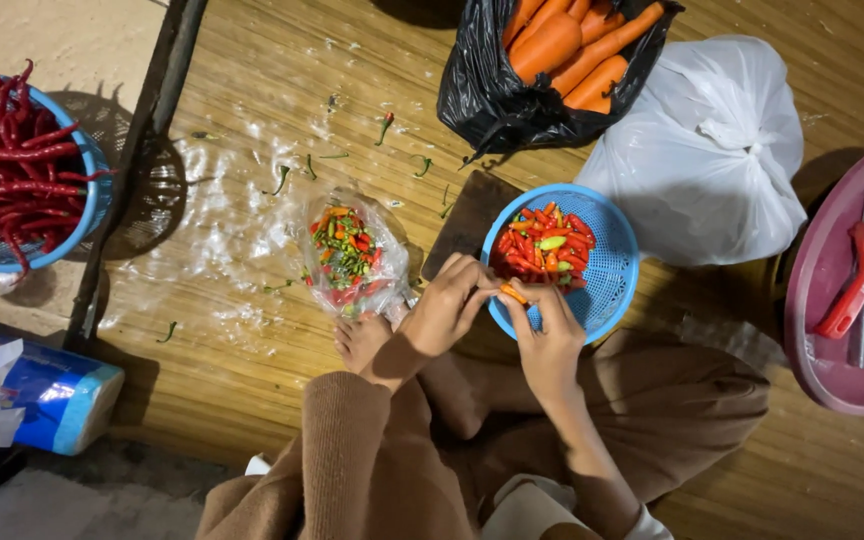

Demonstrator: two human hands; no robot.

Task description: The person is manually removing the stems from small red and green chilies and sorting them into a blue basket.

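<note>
I sat on the wooden floor (252,360) with my knees folded under brown cloth. My left hand (444,308) and my right hand (549,338) met just in front of me, at the near rim of a small blue basket (607,290). The fingers (477,285) of my left hand were curled shut around one end of a small orange chili (512,293), and the fingers of my right hand pinched its other end, so both hands gripped the same pod. The chili hung at the basket's near edge, touching both sets of fingertips.

Inside the basket lay a heap of small chilies (544,248), mostly red, some orange, a pale green one among them. Just to my left of the hands, a clear plastic bag (352,262) lay open on the floor with more mixed small chilies, their green stems showing. A dark wooden board (472,215) peeked out between bag and basket.

Loose green stems (297,170) were scattered on the floor beyond the bag. Farther off, a tied white plastic bag (712,150) sat beside the basket, and a black bag of carrots (552,60) behind it. Far left stood a big blue basket of long red chilies (12,165). At the right edge, a pink tray (832,350) held a red-handled tool (857,280).
</note>
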